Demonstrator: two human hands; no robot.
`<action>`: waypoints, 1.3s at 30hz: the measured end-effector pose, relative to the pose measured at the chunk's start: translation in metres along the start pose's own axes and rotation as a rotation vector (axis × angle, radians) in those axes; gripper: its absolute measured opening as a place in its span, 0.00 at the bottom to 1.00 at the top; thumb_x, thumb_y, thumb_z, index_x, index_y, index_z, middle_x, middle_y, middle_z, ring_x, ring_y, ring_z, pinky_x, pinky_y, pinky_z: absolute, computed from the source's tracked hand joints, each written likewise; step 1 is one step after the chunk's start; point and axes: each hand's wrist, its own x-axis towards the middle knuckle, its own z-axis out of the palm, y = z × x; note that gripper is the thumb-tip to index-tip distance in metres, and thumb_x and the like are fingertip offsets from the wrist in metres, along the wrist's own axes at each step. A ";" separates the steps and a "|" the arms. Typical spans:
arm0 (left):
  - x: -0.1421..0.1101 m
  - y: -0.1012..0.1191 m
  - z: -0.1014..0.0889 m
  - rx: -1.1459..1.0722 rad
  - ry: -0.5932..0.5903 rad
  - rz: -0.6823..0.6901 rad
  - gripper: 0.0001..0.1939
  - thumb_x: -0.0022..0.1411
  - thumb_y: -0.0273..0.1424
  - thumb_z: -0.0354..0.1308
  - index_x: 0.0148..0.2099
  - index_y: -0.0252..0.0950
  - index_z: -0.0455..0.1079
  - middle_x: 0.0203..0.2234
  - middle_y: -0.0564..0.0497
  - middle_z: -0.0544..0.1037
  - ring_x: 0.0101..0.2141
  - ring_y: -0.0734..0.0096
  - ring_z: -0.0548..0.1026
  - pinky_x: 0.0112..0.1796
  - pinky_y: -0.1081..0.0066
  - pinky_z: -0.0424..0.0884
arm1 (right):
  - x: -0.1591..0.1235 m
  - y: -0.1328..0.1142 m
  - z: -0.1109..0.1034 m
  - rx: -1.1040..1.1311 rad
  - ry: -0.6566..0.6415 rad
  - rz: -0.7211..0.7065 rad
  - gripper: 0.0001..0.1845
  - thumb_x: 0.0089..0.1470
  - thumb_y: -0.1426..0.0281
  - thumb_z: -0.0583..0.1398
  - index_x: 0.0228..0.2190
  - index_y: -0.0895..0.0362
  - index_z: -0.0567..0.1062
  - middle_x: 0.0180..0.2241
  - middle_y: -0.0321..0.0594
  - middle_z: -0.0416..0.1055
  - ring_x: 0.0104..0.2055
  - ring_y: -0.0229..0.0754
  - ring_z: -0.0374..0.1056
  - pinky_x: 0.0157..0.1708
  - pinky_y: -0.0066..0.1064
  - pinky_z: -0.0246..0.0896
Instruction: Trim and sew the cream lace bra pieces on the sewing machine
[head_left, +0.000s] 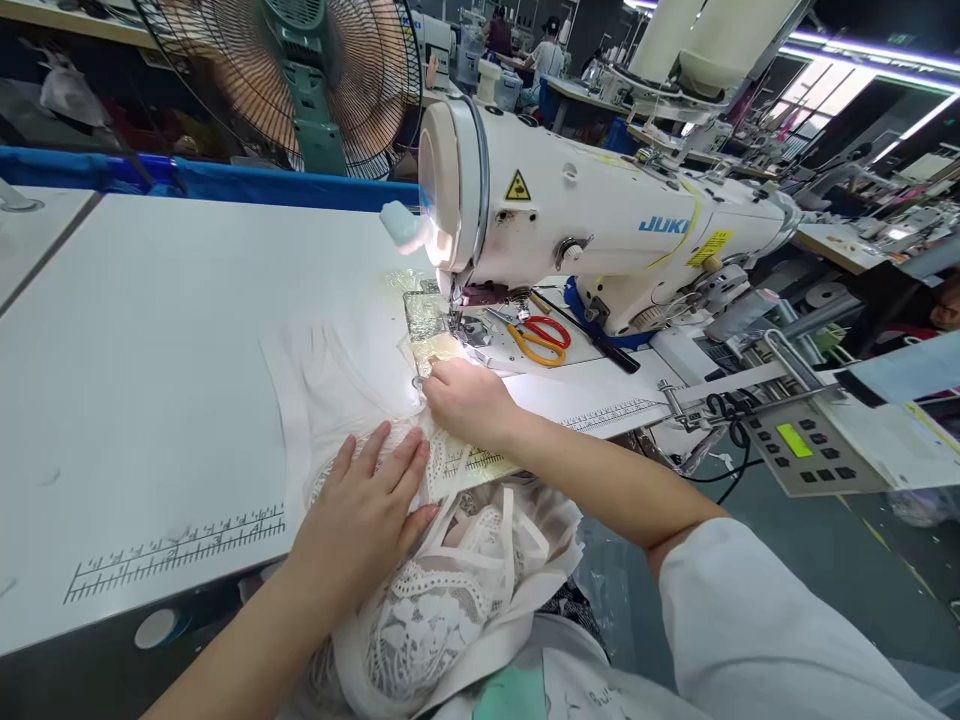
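A white lace bra point(439, 610) spills from the sewing table over the front edge toward my lap, and part of it lies flat on the tabletop. My left hand point(367, 500) rests on the fabric with its fingers stretched out. Just in front of the needle area of the white sewing machine point(555, 190), my right hand point(469, 400) is closed in a pinch on a part of the bra. A small ring point(418, 382) shows beside its fingertips. What lies under the right fingers is hidden.
Scissors with red and orange handles point(541, 340) and a black-handled tool point(615, 352) lie by the machine's base. A control panel point(806, 440) stands at right. Behind the table is a large fan point(300, 80). Other people sit in the background.
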 end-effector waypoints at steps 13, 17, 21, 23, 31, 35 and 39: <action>0.003 -0.004 -0.013 -0.106 0.030 -0.093 0.27 0.66 0.42 0.40 0.52 0.28 0.70 0.44 0.37 0.77 0.45 0.50 0.74 0.45 0.53 0.67 | -0.023 0.009 -0.028 0.280 -0.113 0.012 0.12 0.58 0.78 0.54 0.42 0.60 0.73 0.38 0.43 0.73 0.40 0.40 0.67 0.36 0.28 0.55; 0.014 -0.003 -0.011 -0.073 -0.034 -0.223 0.29 0.64 0.45 0.43 0.57 0.31 0.66 0.46 0.34 0.74 0.43 0.47 0.73 0.41 0.53 0.67 | -0.031 0.004 -0.026 0.427 0.006 0.200 0.15 0.57 0.77 0.55 0.46 0.58 0.69 0.35 0.39 0.74 0.36 0.38 0.67 0.34 0.26 0.55; 0.015 -0.002 -0.010 -0.036 -0.074 -0.174 0.25 0.63 0.45 0.46 0.56 0.39 0.69 0.49 0.36 0.73 0.46 0.44 0.72 0.42 0.50 0.65 | -0.033 -0.003 -0.022 0.445 -0.017 0.177 0.06 0.58 0.75 0.56 0.33 0.59 0.73 0.33 0.40 0.73 0.36 0.38 0.66 0.34 0.26 0.55; 0.013 -0.004 -0.010 -0.023 -0.058 -0.131 0.24 0.63 0.44 0.47 0.56 0.41 0.69 0.49 0.37 0.74 0.45 0.45 0.72 0.42 0.51 0.65 | -0.034 -0.005 -0.021 0.405 -0.035 0.143 0.07 0.58 0.74 0.55 0.34 0.59 0.74 0.33 0.41 0.73 0.36 0.38 0.66 0.33 0.26 0.54; 0.011 -0.005 -0.009 -0.014 -0.059 -0.092 0.24 0.62 0.44 0.51 0.55 0.40 0.70 0.49 0.37 0.74 0.46 0.45 0.71 0.41 0.51 0.65 | -0.033 -0.013 -0.015 0.267 -0.083 0.115 0.12 0.60 0.69 0.52 0.35 0.58 0.74 0.32 0.40 0.70 0.32 0.39 0.63 0.27 0.28 0.48; 0.011 -0.005 -0.009 0.023 -0.031 -0.058 0.23 0.60 0.45 0.53 0.54 0.39 0.71 0.48 0.36 0.75 0.45 0.44 0.72 0.40 0.52 0.65 | -0.030 -0.013 -0.016 0.228 -0.131 0.084 0.11 0.59 0.70 0.52 0.33 0.57 0.74 0.30 0.40 0.70 0.29 0.39 0.61 0.25 0.29 0.44; 0.010 -0.005 -0.009 0.018 -0.045 -0.069 0.24 0.60 0.44 0.54 0.56 0.40 0.69 0.49 0.36 0.74 0.46 0.44 0.72 0.40 0.52 0.65 | -0.033 -0.008 -0.026 0.175 -0.209 0.032 0.10 0.57 0.73 0.53 0.33 0.58 0.75 0.29 0.40 0.69 0.28 0.39 0.59 0.23 0.30 0.41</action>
